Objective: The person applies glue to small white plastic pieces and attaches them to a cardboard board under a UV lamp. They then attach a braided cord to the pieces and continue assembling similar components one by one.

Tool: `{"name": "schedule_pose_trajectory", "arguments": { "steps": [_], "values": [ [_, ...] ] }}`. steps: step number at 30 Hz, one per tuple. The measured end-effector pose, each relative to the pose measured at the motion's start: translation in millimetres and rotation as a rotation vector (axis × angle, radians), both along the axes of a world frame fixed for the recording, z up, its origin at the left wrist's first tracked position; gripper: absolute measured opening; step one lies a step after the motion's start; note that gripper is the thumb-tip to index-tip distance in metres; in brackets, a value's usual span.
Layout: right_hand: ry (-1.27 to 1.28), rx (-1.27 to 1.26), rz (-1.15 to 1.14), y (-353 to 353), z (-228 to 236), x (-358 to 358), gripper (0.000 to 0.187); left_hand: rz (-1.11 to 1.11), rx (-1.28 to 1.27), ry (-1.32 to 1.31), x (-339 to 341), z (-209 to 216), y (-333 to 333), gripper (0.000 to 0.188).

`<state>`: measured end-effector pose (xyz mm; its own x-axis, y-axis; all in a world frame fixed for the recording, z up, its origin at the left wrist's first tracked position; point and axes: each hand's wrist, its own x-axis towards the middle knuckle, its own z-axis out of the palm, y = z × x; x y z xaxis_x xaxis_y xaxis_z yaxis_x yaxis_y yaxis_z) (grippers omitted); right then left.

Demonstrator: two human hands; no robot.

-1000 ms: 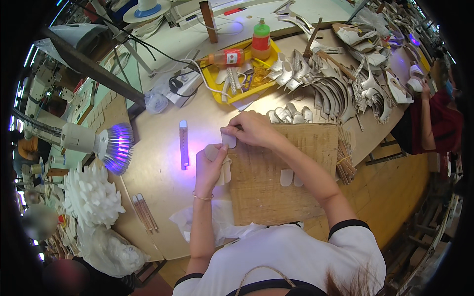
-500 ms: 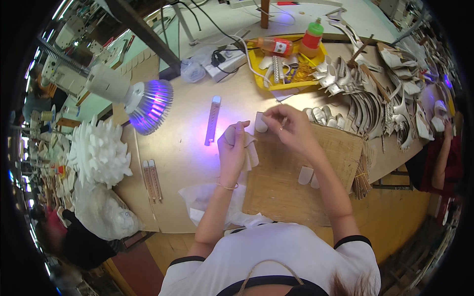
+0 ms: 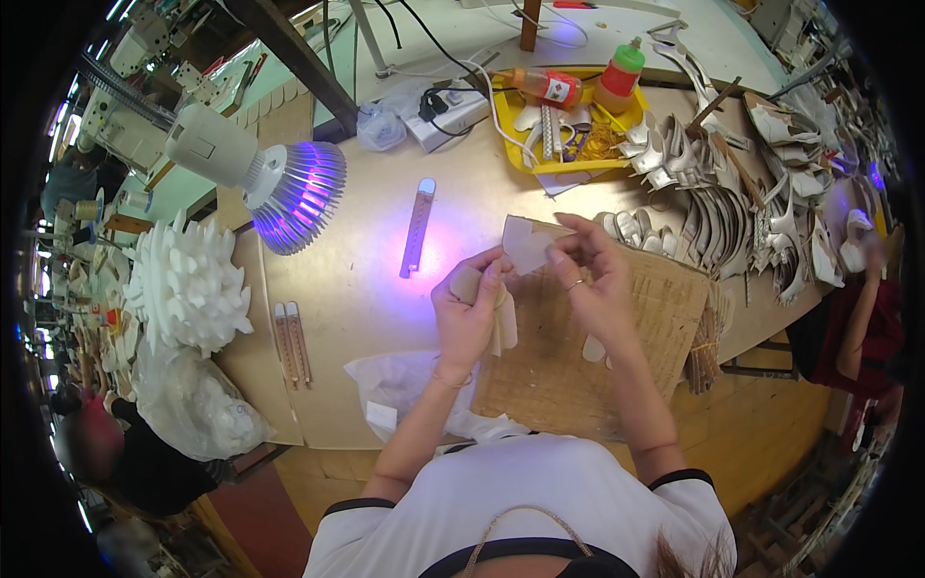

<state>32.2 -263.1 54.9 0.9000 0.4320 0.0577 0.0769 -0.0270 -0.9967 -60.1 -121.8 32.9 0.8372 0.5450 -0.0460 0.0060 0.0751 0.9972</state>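
Head view: right hand pinched a pale cut piece between closed fingers. Left hand was curled shut around a stack of strips, over the woven board.

I'm counting one lamp, two bottles in one yellow tray, one clear ruler, and two sticks (the shoe pieces are blurring together).

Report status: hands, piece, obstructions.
Left hand grips a tan stack. Right hand pinches a tan piece over the woven mat. Nothing obstructs.
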Motion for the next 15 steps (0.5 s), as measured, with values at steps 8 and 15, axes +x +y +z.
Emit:
{"name": "schedule_pose_trajectory", "arguments": {
  "steps": [8, 15],
  "values": [
    [0.204, -0.06, 0.091, -25, -1, -12, 0.04, -0.198, -0.207, 0.091, -2, 0, -20, 0.027],
    [-0.586, -0.495, 0.048, -33, 20, -16, 0.035, -0.438, 0.324, 0.163, 1, 3, 3, 0.02]
  ]
}}
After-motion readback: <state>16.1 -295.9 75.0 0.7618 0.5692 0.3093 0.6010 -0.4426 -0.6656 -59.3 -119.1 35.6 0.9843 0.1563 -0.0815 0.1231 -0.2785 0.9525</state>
